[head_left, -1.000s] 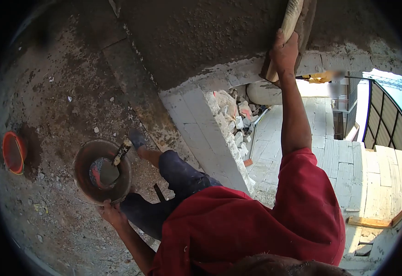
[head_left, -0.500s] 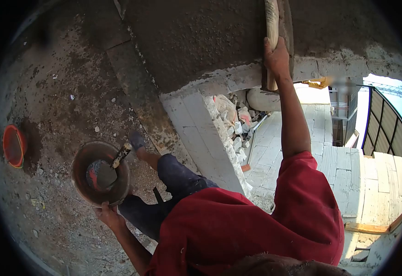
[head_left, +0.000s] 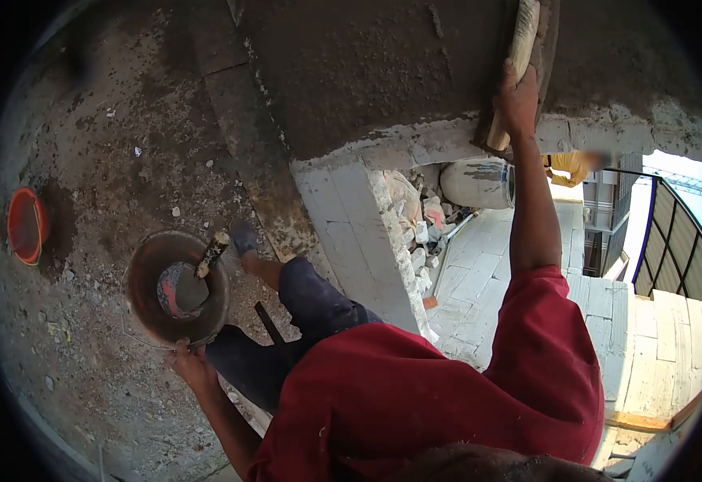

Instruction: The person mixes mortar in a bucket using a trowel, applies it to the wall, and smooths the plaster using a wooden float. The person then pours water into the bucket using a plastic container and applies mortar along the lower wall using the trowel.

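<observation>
My right hand (head_left: 518,103) is wrapped round the pale grip of a wooden float (head_left: 525,28), thumb laid along the wood, arm stretched well out in front of me. The float's long axis runs nearly up and down my view, slightly slanted: the far end leans right, the near end points back toward me and to the left. Its board lies over the dark mortar coat (head_left: 351,80), and the near end overlaps the pale block edge (head_left: 415,136); I can't tell if the whole face touches.

My left hand (head_left: 194,368) pinches the near rim of a dark bucket (head_left: 146,309), its mouth facing up at me. Grey mortar (head_left: 193,293) sits inside, and a stubby tool handle (head_left: 213,254) leans out of it, up and to the right. Whether the bucket rests on the floor, I can't tell.

The ground (head_left: 102,185) is rough, stained and scattered with chips. An orange bucket (head_left: 26,225) stands apart at the far left. Through the opening on my right are rubble (head_left: 422,257), a whitish barrel (head_left: 479,183), pale blockwork (head_left: 479,273) and a person in yellow (head_left: 568,166). Beyond them, a ribbed panel (head_left: 676,241) curves beneath bright sky.
</observation>
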A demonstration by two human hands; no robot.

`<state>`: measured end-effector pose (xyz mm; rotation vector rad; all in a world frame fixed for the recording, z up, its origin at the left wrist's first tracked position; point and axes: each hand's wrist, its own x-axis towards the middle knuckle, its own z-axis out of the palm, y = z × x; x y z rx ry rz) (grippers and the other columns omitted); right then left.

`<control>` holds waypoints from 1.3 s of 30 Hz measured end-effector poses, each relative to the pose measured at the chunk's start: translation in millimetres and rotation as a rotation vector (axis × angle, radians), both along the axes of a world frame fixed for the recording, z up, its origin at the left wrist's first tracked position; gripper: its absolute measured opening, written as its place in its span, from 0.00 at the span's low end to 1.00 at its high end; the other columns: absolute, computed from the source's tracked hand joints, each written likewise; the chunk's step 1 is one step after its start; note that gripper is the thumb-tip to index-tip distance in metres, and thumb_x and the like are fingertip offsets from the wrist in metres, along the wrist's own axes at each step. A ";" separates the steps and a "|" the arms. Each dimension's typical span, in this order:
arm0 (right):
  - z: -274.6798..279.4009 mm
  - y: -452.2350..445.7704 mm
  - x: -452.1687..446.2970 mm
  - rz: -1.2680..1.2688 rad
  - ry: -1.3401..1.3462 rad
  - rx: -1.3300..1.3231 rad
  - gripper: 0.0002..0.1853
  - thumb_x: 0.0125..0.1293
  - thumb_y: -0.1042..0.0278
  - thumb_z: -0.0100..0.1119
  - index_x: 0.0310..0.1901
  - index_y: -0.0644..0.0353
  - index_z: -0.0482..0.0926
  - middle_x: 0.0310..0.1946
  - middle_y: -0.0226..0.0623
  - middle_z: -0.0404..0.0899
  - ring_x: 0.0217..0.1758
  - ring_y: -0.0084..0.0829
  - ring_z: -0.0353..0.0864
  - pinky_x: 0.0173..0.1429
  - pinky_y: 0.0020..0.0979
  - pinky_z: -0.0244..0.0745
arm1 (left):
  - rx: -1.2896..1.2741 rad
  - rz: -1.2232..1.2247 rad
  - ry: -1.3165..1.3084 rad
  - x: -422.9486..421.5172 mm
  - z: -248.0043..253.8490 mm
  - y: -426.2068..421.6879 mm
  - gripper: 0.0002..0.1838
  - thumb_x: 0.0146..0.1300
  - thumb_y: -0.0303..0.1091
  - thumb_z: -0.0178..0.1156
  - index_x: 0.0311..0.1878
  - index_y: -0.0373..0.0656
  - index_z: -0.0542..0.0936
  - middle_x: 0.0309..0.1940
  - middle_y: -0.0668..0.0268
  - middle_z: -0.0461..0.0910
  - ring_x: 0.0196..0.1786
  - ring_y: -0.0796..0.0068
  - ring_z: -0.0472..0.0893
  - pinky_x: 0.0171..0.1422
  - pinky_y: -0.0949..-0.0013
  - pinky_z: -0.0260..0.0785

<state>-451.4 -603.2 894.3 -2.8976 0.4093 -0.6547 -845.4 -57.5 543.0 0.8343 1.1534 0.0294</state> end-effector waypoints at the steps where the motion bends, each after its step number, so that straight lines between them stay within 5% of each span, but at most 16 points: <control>1: -13.3 2.2 10.5 0.017 0.026 -0.013 0.26 0.79 0.44 0.54 0.55 0.64 0.73 0.45 0.61 0.85 0.52 0.65 0.84 0.56 0.55 0.77 | 0.005 -0.012 -0.005 4.8 -2.2 -2.5 0.27 0.63 0.23 0.59 0.66 0.35 0.67 0.60 0.53 0.76 0.58 0.58 0.82 0.54 0.59 0.85; 8: -163.9 -9.6 -49.8 -0.063 0.498 -0.225 0.27 0.75 0.43 0.59 0.57 0.61 0.67 0.44 0.70 0.84 0.52 0.72 0.82 0.57 0.64 0.76 | 0.026 -0.083 -0.075 14.6 3.4 -8.1 0.27 0.65 0.23 0.58 0.67 0.37 0.67 0.61 0.54 0.76 0.57 0.62 0.83 0.52 0.62 0.85; 11: -142.1 -8.1 -98.0 -0.106 0.482 -0.214 0.25 0.76 0.47 0.58 0.58 0.60 0.67 0.43 0.69 0.84 0.50 0.70 0.84 0.55 0.63 0.78 | 0.026 -0.053 -0.085 8.2 22.2 -11.1 0.25 0.66 0.23 0.57 0.67 0.38 0.68 0.61 0.55 0.76 0.56 0.65 0.83 0.51 0.64 0.85; 14: -113.4 17.0 -51.4 -0.046 0.202 -0.116 0.24 0.77 0.47 0.56 0.55 0.62 0.68 0.40 0.67 0.85 0.49 0.71 0.84 0.51 0.61 0.79 | 0.024 -0.056 -0.014 -4.6 14.5 -2.7 0.23 0.66 0.23 0.56 0.65 0.39 0.69 0.60 0.56 0.77 0.56 0.65 0.84 0.51 0.64 0.85; 18: -176.4 27.0 31.0 -0.070 0.344 -0.209 0.25 0.77 0.43 0.56 0.54 0.61 0.68 0.44 0.67 0.84 0.52 0.71 0.83 0.56 0.64 0.76 | 0.012 -0.077 -0.001 5.0 -2.7 -7.5 0.31 0.64 0.25 0.59 0.71 0.37 0.66 0.62 0.53 0.76 0.59 0.60 0.82 0.55 0.59 0.84; 22: -247.2 15.3 -21.4 -0.106 0.560 -0.191 0.25 0.76 0.44 0.58 0.55 0.59 0.67 0.45 0.67 0.84 0.53 0.70 0.83 0.59 0.65 0.76 | 0.025 -0.106 -0.009 20.9 10.1 -10.3 0.30 0.64 0.25 0.58 0.70 0.38 0.67 0.61 0.54 0.76 0.58 0.61 0.82 0.54 0.60 0.84; 28: -203.7 11.6 -36.7 -0.080 0.355 -0.133 0.25 0.76 0.45 0.59 0.54 0.59 0.66 0.39 0.67 0.85 0.47 0.70 0.85 0.52 0.64 0.78 | 0.005 -0.074 -0.024 25.2 14.7 -4.3 0.26 0.66 0.24 0.57 0.67 0.42 0.69 0.60 0.58 0.77 0.56 0.66 0.83 0.52 0.63 0.84; 32: -265.0 36.9 40.7 -0.072 0.419 -0.190 0.26 0.76 0.43 0.58 0.55 0.59 0.65 0.40 0.67 0.85 0.48 0.72 0.84 0.54 0.63 0.78 | -0.002 -0.123 -0.049 42.9 -2.5 -6.3 0.26 0.65 0.25 0.58 0.67 0.42 0.69 0.60 0.58 0.77 0.56 0.65 0.83 0.54 0.61 0.85; 36: -318.4 27.5 -3.8 -0.110 0.629 -0.200 0.25 0.76 0.45 0.58 0.54 0.59 0.66 0.40 0.67 0.85 0.49 0.71 0.84 0.54 0.63 0.78 | 0.015 -0.157 -0.035 55.0 -3.0 -6.1 0.25 0.65 0.25 0.59 0.66 0.42 0.70 0.61 0.58 0.77 0.56 0.65 0.84 0.55 0.59 0.86; 39: -303.1 9.4 -49.4 -0.090 0.630 -0.222 0.24 0.76 0.46 0.59 0.53 0.60 0.66 0.39 0.66 0.85 0.47 0.70 0.85 0.52 0.64 0.79 | -0.018 -0.148 -0.046 58.8 8.8 -0.9 0.25 0.65 0.25 0.60 0.66 0.43 0.71 0.60 0.59 0.78 0.56 0.66 0.84 0.54 0.60 0.86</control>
